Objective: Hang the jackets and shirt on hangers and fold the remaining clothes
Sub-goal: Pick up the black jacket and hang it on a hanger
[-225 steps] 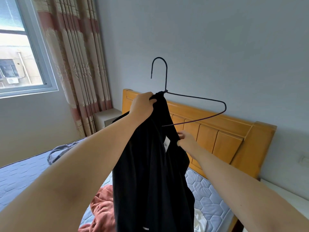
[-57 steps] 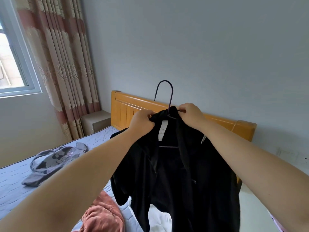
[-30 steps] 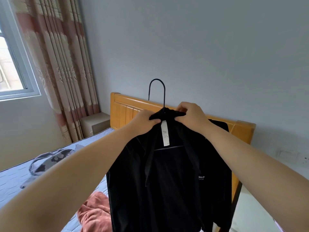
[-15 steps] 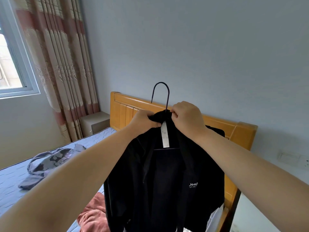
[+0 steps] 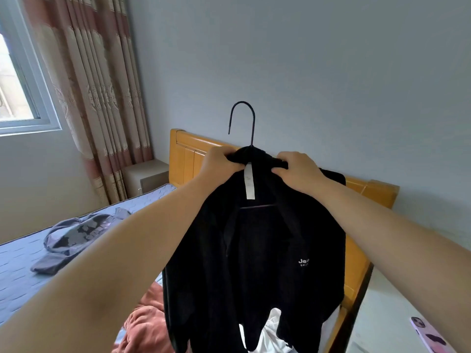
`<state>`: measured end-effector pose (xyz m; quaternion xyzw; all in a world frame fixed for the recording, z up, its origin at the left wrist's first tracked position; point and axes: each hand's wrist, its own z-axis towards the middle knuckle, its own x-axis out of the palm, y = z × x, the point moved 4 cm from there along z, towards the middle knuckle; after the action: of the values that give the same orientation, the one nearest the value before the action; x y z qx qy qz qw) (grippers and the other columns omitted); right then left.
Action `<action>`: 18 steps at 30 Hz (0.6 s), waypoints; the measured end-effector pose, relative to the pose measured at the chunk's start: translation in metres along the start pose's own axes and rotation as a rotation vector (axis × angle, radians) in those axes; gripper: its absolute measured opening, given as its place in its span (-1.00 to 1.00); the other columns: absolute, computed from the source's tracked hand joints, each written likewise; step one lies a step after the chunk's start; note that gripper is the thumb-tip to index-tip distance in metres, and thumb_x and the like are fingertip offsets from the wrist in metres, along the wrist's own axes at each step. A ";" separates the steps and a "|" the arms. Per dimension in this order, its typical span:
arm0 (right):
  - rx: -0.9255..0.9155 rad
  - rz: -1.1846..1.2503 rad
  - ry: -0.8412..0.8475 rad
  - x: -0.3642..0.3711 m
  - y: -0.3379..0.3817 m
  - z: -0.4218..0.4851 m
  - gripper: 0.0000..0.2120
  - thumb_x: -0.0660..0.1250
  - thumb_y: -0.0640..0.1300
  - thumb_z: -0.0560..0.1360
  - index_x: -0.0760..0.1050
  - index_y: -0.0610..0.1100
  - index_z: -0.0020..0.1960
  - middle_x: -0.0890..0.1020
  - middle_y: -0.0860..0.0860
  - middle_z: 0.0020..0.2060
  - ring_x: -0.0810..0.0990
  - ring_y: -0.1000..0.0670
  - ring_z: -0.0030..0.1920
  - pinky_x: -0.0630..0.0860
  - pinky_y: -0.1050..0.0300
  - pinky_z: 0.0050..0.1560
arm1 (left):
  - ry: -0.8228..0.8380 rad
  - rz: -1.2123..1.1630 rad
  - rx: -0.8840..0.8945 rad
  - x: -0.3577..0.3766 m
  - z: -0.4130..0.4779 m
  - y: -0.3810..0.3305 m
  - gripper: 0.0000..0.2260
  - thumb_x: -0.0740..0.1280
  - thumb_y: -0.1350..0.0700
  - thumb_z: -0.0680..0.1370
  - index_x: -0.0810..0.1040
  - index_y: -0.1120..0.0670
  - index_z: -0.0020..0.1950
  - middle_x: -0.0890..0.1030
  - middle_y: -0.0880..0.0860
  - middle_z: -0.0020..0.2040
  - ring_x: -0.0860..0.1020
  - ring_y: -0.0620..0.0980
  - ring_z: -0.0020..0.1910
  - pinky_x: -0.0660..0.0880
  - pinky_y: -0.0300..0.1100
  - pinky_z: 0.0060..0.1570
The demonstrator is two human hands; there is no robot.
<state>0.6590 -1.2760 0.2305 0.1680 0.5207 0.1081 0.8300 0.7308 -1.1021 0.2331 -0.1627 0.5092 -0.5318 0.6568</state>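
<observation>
The curled fingers of the left hand [image 5: 219,161] clench the collar of the black jacket [image 5: 254,263] at its 11 o'clock corner. The right hand [image 5: 297,171] pinches the collar's other side at 1 o'clock, thumb below and fingers folded over the cloth. Between the two hands a white label [image 5: 249,180] hangs down from inside the neck. The hook of a dark wire hanger [image 5: 253,123] stands straight up at 12 o'clock above the collar, and the hanger's lower bar shows inside the open front. The jacket is held up in the air in the middle of the view, draped over the hanger with its front open. A small white logo sits at 3 o'clock on its chest. Both bare forearms reach in from the 7 and 4 o'clock corners. Behind the jacket runs an orange wooden headboard [image 5: 188,154] against a grey wall. On the blue mattress [image 5: 20,271] a grey garment [image 5: 76,233] lies crumpled at 9 o'clock. A rust-coloured garment [image 5: 147,324] lies at 7 o'clock, and a white garment [image 5: 270,329] shows at 6 o'clock under the jacket's hem. A phone [image 5: 428,337] in a pink patterned case rests at 4 o'clock. Striped curtains [image 5: 102,85] and a window [image 5: 15,85] fill the view from 10 to 11 o'clock.
</observation>
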 end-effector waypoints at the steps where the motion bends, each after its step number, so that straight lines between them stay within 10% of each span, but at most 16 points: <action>1: 0.028 0.007 -0.070 0.003 0.001 0.003 -0.82 0.31 -0.07 0.55 0.54 -0.17 0.05 0.61 -0.09 -0.05 0.56 -0.12 0.02 0.44 0.15 -0.09 | -0.032 0.021 0.027 0.002 -0.001 -0.001 -0.92 0.42 0.09 0.50 0.54 -0.02 -0.06 0.52 -0.16 -0.23 0.48 -0.15 -0.21 0.39 -0.32 -0.21; 7: 0.105 0.022 -0.457 -0.010 -0.003 0.012 -0.80 0.35 -0.03 0.51 0.43 -0.07 -0.23 0.52 0.04 -0.30 0.52 -0.05 -0.17 0.32 0.15 -0.16 | 0.163 0.251 0.150 -0.002 0.013 0.002 -0.45 0.44 -0.07 0.45 0.36 -0.05 0.40 0.55 -0.04 0.13 0.50 -0.07 0.04 0.45 -0.19 0.06; 12: 0.056 0.111 -0.436 -0.005 -0.003 0.016 -0.82 0.40 -0.02 0.49 0.51 -0.12 -0.07 0.59 -0.04 -0.09 0.53 -0.07 -0.01 0.37 0.19 -0.05 | 0.127 0.498 0.035 -0.003 0.023 0.007 -0.62 0.28 -0.09 0.57 0.57 0.25 -0.03 0.61 0.16 -0.13 0.52 0.04 -0.23 0.51 -0.08 -0.11; 18: 0.109 0.066 -0.580 0.024 -0.024 -0.029 -0.57 0.43 0.15 0.41 0.44 -0.13 0.09 0.51 -0.01 -0.02 0.49 0.01 -0.01 0.45 0.15 -0.01 | -0.047 0.297 -0.033 0.013 0.020 0.015 -0.77 0.31 -0.02 0.57 0.51 0.11 -0.16 0.56 0.06 -0.20 0.55 0.05 -0.18 0.53 -0.04 -0.07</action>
<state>0.6433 -1.2844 0.1891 0.2532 0.2609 0.0545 0.9300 0.7541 -1.1139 0.2242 -0.1086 0.5206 -0.4165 0.7374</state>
